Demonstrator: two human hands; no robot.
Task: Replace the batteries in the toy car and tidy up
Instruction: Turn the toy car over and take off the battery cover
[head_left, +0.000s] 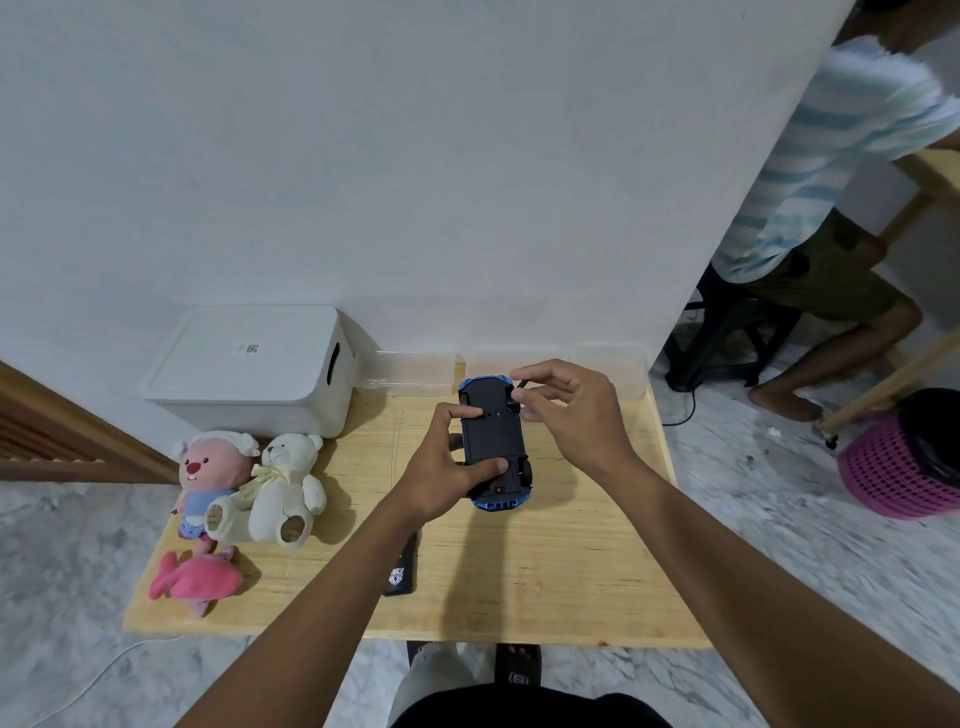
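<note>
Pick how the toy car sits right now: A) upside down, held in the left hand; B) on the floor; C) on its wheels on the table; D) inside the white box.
A: the toy car shows its black underside to the camera, gripped by the left hand, with the right hand at its far end.

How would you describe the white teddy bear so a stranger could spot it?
Start at the wooden table; near its left edge, in front of the white box, lie three soft toys. The teddy bear sits rightmost, cream-white with a pale bow, unlike its two pink neighbours.
</note>
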